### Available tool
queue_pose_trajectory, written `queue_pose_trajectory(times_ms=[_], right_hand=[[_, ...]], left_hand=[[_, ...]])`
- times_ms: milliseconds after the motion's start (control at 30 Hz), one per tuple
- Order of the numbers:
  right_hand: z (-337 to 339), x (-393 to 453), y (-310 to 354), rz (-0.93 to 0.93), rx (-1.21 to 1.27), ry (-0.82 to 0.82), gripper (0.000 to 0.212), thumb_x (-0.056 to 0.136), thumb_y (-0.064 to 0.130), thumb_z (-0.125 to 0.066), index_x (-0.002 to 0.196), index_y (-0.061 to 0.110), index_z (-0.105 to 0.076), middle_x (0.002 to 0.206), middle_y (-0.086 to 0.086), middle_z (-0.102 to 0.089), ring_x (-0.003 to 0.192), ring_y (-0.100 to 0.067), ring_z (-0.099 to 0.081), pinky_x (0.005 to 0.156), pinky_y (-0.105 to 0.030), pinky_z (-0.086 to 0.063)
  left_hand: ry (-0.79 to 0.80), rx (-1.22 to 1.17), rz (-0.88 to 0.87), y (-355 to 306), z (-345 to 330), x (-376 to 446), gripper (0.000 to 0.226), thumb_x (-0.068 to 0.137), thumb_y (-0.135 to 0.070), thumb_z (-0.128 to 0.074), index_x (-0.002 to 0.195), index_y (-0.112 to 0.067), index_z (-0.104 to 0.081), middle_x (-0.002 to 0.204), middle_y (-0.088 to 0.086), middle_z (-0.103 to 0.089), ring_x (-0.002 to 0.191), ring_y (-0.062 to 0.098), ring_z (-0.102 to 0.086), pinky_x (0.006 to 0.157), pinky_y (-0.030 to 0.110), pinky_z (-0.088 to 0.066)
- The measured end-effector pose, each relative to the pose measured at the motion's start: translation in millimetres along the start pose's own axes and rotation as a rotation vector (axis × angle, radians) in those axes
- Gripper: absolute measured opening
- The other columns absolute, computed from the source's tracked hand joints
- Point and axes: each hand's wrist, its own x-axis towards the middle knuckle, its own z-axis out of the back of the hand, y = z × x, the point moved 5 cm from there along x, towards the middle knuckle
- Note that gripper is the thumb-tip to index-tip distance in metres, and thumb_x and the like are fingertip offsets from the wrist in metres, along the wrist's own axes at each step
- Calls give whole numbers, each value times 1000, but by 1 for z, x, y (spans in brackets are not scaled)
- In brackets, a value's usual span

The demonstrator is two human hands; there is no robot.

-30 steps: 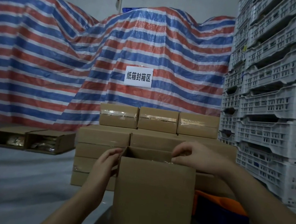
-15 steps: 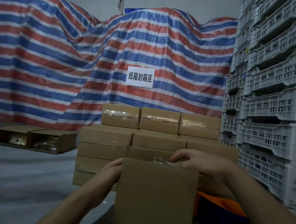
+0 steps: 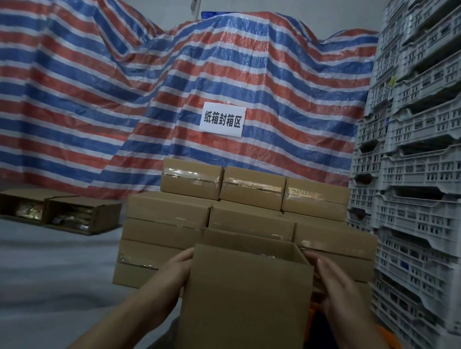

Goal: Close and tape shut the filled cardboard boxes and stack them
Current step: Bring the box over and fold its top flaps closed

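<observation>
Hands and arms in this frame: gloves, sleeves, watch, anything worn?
Nothing worn that shows. The left hand and right hand are bare, no gloves or rings visible. Both forearms are bare to the frame edge: no sleeves, watch or wristband in view. Dim light hides fine detail.

Dim room: striped tarpaulin [image 3: 90, 99] backdrop, stacked white plastic crates [image 3: 431, 177] at right.
</observation>
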Motion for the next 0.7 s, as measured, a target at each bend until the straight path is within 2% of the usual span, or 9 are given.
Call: queue_pose_trajectory(times_ms=[33,100,200,267,333,467,567,633,700], right_hand=[[-4,-1,-4,2,16,11,28,96,42,-51,97,43,-78,111,1,-76,111,-25,-67,102,-49,-49],[-9,-1,-7,2,23,30,34,87,57,-46,100,49,-76,121,1,-73,120,-25,-62,110,-52,-43],[-15,2,-11,21,-14,105,54,82,74,-33,112,52,-72,135,6,-65,128,-22,-57,113,-51,-39],[-20,5,-15,5,-60,141,68,76,82,-26,120,49,-66,124,15,-69,120,-13,-60,103,-39,-45],[-23,5,-18,-35,-94,161,76,65,85,-25,124,49,-58,108,17,-74,108,-8,-65,91,-30,-48],[-21,-2,-11,-45,-207,282,67,57,102,-26,111,74,-54,103,36,-69,98,17,-62,86,-19,-43],[-18,-3,-11,-33,-215,346,95,51,106,-42,135,61,-42,133,26,-60,121,5,-56,107,-30,-42],[-20,-3,-11,-11,-223,350,102,48,106,-45,137,57,-40,138,20,-56,122,2,-57,107,-31,-44],[-22,-3,-10,-5,-214,322,113,45,106,-45,142,50,-40,139,14,-56,125,-6,-56,111,-38,-43]], left_hand=[[-5,-11,2,1,0,0,25,97,-21,-50,114,-16,-68,105,13,-73,107,34,-65,104,54,-45],[-13,-20,-1,2,0,1,23,95,-21,-52,111,-17,-69,103,13,-74,105,36,-66,102,54,-47],[-28,-35,-3,4,2,1,22,95,-18,-53,113,-16,-67,103,15,-73,107,40,-63,99,55,-46],[-34,-43,-3,5,3,1,23,93,-18,-55,114,-16,-65,104,17,-72,108,43,-62,99,57,-45],[-40,-44,-3,5,3,1,23,93,-18,-55,113,-15,-65,104,17,-72,109,43,-61,100,58,-44],[-38,-30,-4,5,2,0,25,94,-17,-55,116,-13,-65,109,22,-69,110,46,-60,102,59,-42],[-57,-12,-22,4,6,-2,28,91,-17,-57,115,-6,-65,108,26,-68,109,47,-59,100,59,-44],[-68,42,-44,1,5,-5,36,89,-34,-55,113,-11,-68,104,17,-72,106,39,-64,98,55,-47],[-79,92,-36,-1,4,-8,54,88,-59,-40,111,-21,-70,104,4,-75,101,24,-69,93,44,-50]])
